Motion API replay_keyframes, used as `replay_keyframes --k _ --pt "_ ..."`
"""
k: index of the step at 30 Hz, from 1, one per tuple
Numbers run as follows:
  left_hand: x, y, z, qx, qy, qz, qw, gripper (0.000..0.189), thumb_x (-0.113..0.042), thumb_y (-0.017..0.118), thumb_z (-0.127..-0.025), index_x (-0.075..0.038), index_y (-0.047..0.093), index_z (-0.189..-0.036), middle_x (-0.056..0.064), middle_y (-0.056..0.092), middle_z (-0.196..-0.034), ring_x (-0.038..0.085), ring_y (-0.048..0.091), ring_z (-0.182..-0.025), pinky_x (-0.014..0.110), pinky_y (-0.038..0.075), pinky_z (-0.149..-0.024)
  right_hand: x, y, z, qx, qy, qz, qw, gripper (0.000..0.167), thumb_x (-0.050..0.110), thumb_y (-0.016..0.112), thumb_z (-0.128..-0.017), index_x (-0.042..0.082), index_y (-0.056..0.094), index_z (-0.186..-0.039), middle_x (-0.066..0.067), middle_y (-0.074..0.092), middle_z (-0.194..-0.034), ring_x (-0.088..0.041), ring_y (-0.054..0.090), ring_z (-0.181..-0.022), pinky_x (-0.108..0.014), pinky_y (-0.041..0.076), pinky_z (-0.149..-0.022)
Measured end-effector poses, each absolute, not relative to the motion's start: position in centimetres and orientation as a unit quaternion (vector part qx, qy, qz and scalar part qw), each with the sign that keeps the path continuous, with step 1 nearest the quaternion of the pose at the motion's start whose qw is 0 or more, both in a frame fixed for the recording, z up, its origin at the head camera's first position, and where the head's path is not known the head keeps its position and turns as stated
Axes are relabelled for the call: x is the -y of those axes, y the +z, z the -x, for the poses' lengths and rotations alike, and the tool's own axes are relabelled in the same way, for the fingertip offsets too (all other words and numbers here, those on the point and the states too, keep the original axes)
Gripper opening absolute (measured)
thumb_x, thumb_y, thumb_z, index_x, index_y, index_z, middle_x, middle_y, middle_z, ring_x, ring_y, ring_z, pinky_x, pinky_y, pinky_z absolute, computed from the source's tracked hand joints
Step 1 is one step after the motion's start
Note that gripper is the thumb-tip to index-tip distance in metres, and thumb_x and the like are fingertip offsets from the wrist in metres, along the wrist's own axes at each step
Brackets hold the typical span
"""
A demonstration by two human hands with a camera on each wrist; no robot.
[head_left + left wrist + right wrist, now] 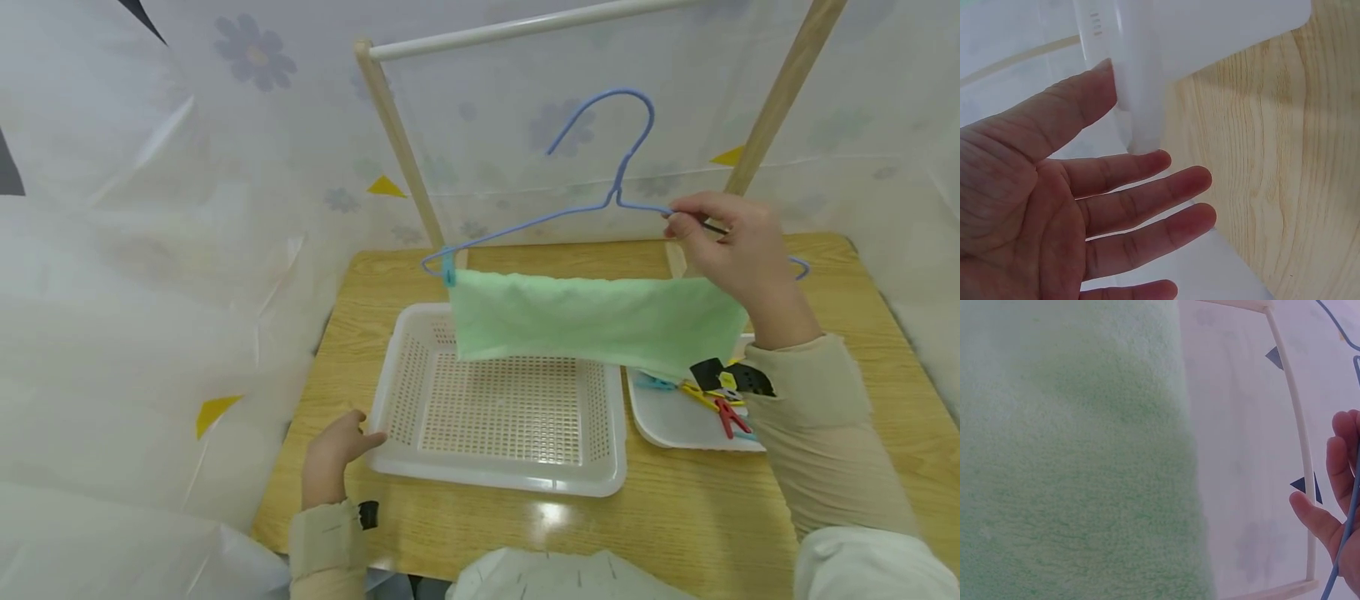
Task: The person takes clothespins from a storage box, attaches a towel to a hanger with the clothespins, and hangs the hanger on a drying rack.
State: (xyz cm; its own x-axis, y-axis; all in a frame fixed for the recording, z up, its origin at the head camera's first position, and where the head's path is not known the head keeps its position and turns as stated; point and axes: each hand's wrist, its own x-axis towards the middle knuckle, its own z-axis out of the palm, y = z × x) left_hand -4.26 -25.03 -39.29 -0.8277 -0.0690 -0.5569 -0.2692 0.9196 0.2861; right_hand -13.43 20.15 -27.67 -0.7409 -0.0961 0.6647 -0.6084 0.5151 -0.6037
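Observation:
My right hand point(735, 246) pinches the right shoulder of a blue wire hanger point(525, 223), above the table. A light green towel point(585, 317) hangs from the hanger, with a teal clothespin point(448, 267) at its left end; my hand and forearm hide part of its right end. Close up in the right wrist view, the towel point(1085, 475) fills the left side, and the hanger wire point(1346, 531) crosses my palm. My left hand point(333, 450) is at the left rim of a white plastic basket point(480, 477), its fingers point(1147, 194) extended and its thumb touching the rim.
Right of the basket, a white tray point(675, 429) holds several coloured clothespins, among them a red clothespin point(726, 417). Behind stands a wooden rack point(397, 137) with a white crossbar point(525, 27). Beneath lies a wooden table point(465, 521); pale sheeting point(150, 292) surrounds it.

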Motion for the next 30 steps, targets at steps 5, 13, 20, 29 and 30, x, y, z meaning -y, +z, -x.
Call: replay_keyframes --k 5,13,20,29,30 --pt "25.2 -39.3 4.0 -0.934 0.192 0.095 0.285 0.060 -0.030 0.056 -0.088 0.013 0.039 -0.125 0.030 0.050 -0.115 0.043 0.050 -0.102 0.050 0.043 -0.080 -20.5 -27.6 13.6 0.821 0.448 -0.201 0.290 0.009 -0.011 0.057 -0.080 -0.011 0.065 -0.085 0.028 0.054 -0.073 0.008 0.053 -0.069 -0.005 0.041 -0.062" --pt "25.3 -39.5 3.8 -0.930 0.204 0.097 0.289 0.062 -0.032 0.057 -0.087 0.012 0.039 -0.126 0.030 0.050 -0.115 0.043 0.050 -0.101 0.050 0.043 -0.079 -21.0 -27.3 14.1 0.817 0.456 -0.187 0.300 0.009 -0.008 0.057 -0.080 -0.012 0.064 -0.084 0.022 0.055 -0.072 0.006 0.053 -0.067 -0.006 0.042 -0.065" --pt "25.5 -39.6 3.5 -0.926 0.219 0.096 0.291 0.063 -0.034 0.058 -0.086 0.011 0.039 -0.126 0.029 0.050 -0.115 0.043 0.050 -0.100 0.050 0.043 -0.079 -21.3 -26.9 14.3 0.813 0.449 -0.200 0.311 0.009 -0.010 0.056 -0.080 -0.013 0.064 -0.083 0.024 0.055 -0.073 0.007 0.053 -0.065 -0.007 0.043 -0.064" --pt "25.8 -40.3 3.1 -0.917 0.242 0.108 0.299 0.064 -0.037 0.056 -0.086 0.010 0.039 -0.126 0.029 0.050 -0.116 0.043 0.048 -0.103 0.050 0.042 -0.080 -21.8 -26.5 14.4 0.810 0.431 -0.221 0.332 0.009 -0.009 0.056 -0.081 -0.015 0.063 -0.082 0.035 0.052 -0.076 0.011 0.052 -0.065 -0.005 0.042 -0.061" --pt "25.8 -40.4 3.1 -0.916 0.246 0.110 0.299 0.063 -0.036 0.056 -0.087 0.010 0.040 -0.126 0.029 0.050 -0.116 0.043 0.048 -0.103 0.051 0.042 -0.080 -21.8 -26.5 14.5 0.810 0.430 -0.219 0.333 0.010 -0.009 0.056 -0.081 -0.015 0.063 -0.083 0.035 0.052 -0.076 0.012 0.052 -0.065 -0.005 0.042 -0.061"
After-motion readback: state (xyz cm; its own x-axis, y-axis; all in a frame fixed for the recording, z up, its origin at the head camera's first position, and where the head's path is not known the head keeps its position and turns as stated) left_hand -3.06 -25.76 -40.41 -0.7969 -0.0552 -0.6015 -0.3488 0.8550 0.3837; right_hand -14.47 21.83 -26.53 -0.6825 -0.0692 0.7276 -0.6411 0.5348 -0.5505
